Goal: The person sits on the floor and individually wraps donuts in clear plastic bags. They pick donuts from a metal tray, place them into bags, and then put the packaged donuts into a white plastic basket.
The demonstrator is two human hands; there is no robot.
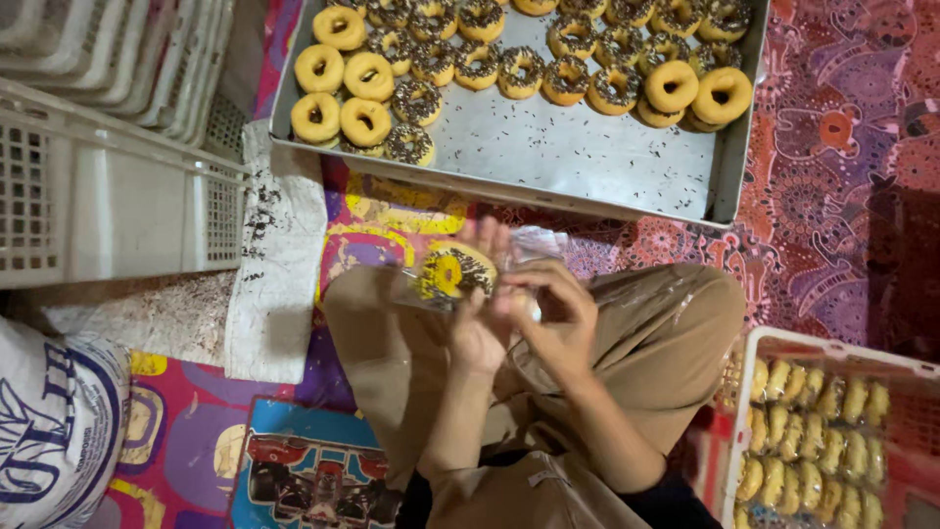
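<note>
I see both forearms bare & angled up from bottom centre, wrists close together, left hand (477, 328) w/ fingers pointing up, palm toward the right hand (548, 313), whose fingers curl over & in, fingertips nearly meeting.

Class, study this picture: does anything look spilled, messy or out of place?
Yes. Dark sprinkles lie scattered loose over the bare floor of the metal tray beside the doughnuts, and more speckle the white cloth at its left corner. Nothing looks damaged.
</note>
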